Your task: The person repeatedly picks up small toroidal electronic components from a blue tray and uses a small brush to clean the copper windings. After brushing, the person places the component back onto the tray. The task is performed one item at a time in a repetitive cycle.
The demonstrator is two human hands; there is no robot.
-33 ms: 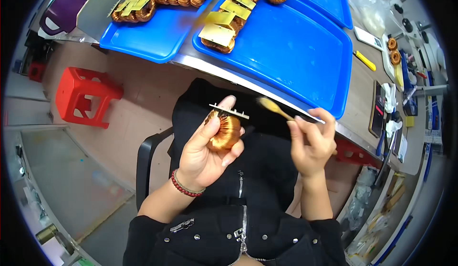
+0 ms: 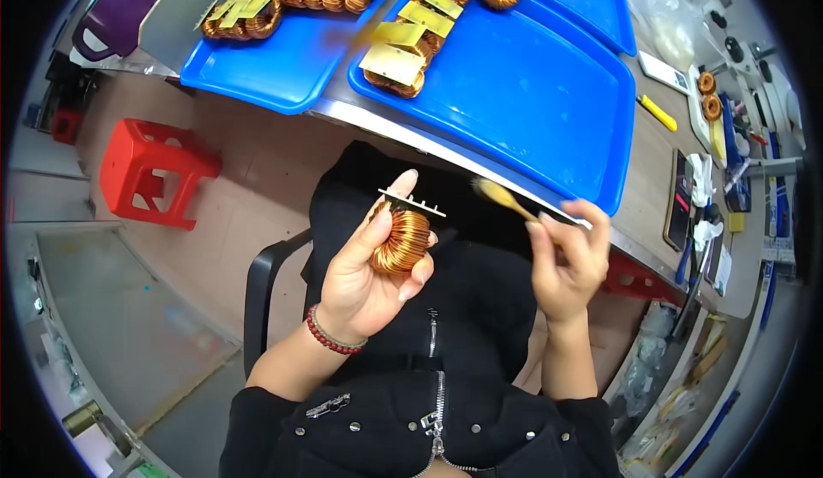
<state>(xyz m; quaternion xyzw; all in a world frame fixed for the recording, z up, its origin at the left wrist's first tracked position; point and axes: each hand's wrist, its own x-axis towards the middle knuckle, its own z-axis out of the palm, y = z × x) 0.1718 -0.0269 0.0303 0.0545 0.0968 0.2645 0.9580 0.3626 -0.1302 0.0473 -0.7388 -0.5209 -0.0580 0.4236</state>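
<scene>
Above my lap, my left hand (image 2: 358, 264) is closed round a ring-shaped copper coil (image 2: 403, 240). A small thin board (image 2: 413, 202) with short pins sits along the coil's upper side, close to my left fingertips. My right hand (image 2: 569, 265) pinches the thin handle of a small brush (image 2: 497, 193) between thumb and fingers. The brush's pale yellowish head points up and left toward the coil, apart from it. That head is a little blurred.
On the bench, a blue tray (image 2: 549, 126) carries several copper coils with yellow boards (image 2: 393, 65). Another blue tray (image 2: 257, 71) at left holds more. To the right lie a yellow-handled tool (image 2: 658, 114) and a phone (image 2: 678, 199). A red stool (image 2: 154, 169) stands on the floor.
My right hand and the brush have shifted slightly to the right, away from the coil. The coil in my left hand has turned a little.
</scene>
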